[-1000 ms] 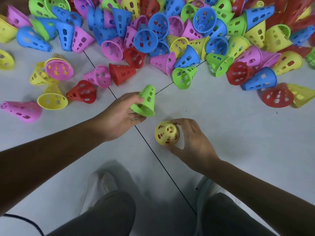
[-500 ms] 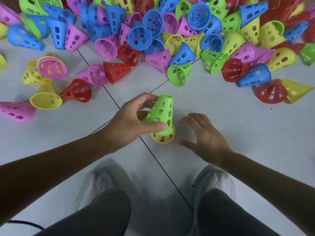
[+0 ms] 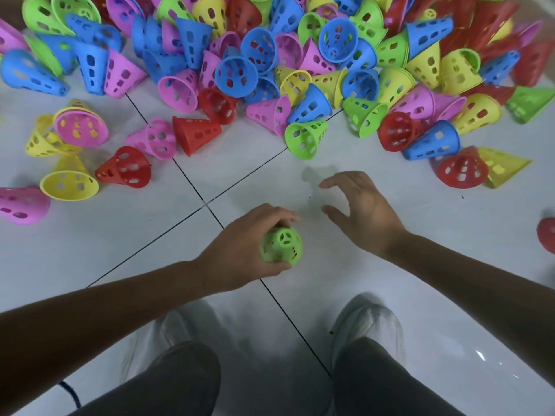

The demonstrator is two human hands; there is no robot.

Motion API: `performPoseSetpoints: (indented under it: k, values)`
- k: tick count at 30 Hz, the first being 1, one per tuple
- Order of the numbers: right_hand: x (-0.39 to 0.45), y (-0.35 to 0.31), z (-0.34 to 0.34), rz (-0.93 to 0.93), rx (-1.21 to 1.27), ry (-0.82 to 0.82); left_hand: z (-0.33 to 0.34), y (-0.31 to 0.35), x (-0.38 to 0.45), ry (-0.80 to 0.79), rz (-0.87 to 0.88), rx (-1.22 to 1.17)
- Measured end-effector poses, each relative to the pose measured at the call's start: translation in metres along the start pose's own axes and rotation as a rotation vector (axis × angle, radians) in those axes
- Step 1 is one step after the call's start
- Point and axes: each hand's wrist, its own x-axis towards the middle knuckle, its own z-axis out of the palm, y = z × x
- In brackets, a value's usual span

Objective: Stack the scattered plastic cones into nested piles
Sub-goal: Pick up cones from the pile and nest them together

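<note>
Left hand (image 3: 240, 247) grips the green cone (image 3: 281, 245) from above — right hand (image 3: 363, 211) hovers, fingers spread

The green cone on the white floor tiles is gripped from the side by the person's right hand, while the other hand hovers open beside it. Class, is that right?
Not quite: the wrong hand is named. The head view shows the left hand gripping the green cone from the side, while the right hand hovers open beside it, holding nothing.
</note>
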Motion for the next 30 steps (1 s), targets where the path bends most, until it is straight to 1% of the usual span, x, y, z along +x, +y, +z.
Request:
performPoseSetpoints:
  k: [3, 5, 9, 13, 15, 18, 21, 24, 26, 28, 30]
  values:
    - [0.012, -0.007, -0.004, 0.04, 0.044, 0.013, 0.004, -0.008, -0.002, -0.005, -0.007, 0.041]
    - [0.024, -0.014, -0.007, 0.062, 0.053, -0.004, 0.005, -0.01, -0.002, -0.003, 0.005, 0.025]
    - [0.05, -0.024, -0.01, 0.197, 0.09, -0.112, -0.009, -0.013, -0.008, 0.002, 0.033, -0.018]
    - [0.081, -0.025, -0.016, 0.319, 0.071, -0.225, -0.044, -0.016, -0.011, 0.12, -0.012, -0.153]
    - [0.092, -0.024, -0.019, 0.347, 0.053, -0.277, -0.063, -0.024, -0.004, 0.213, -0.017, -0.141]
    - [0.099, -0.025, -0.019, 0.335, 0.005, -0.334, -0.087, -0.038, 0.01, 0.335, -0.037, -0.036]
    - [0.096, -0.024, -0.015, 0.28, -0.011, -0.302, -0.108, -0.053, 0.027, 0.411, -0.023, 0.147]
    - [0.087, -0.028, -0.011, 0.242, 0.042, -0.29, -0.129, -0.068, 0.051, 0.469, -0.039, 0.36]
    - [0.084, -0.032, -0.006, 0.219, 0.079, -0.292, -0.141, -0.076, 0.065, 0.431, -0.112, 0.47]
    - [0.081, -0.035, 0.001, 0.196, 0.095, -0.305, -0.149, -0.081, 0.075, 0.345, -0.182, 0.566]
    - [0.078, -0.038, 0.007, 0.174, 0.098, -0.327, -0.153, -0.085, 0.081, 0.282, -0.234, 0.611]
